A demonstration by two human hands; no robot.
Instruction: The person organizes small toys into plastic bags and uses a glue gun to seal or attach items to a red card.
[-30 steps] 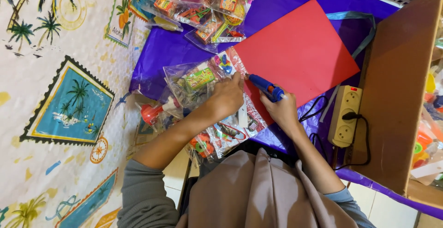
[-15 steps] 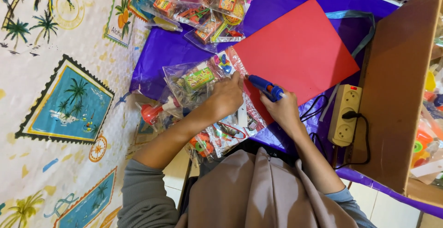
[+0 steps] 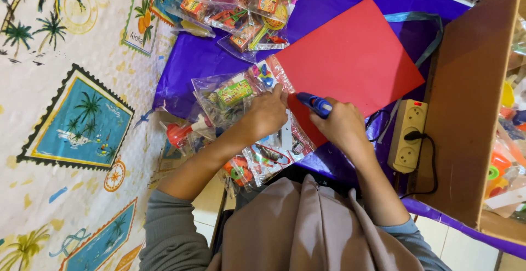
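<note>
Two hands are working at the red card: the left hand is pressing a clear toy packet against the card's lower edge, the right hand gripping a blue stapler there. The packet, being slippery, could be shifting, and fingertips are sitting close.

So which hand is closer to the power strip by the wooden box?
The right hand, holding a blue tool, sits just beside the power strip. The left hand is farther, pressing on a toy bag.
</note>
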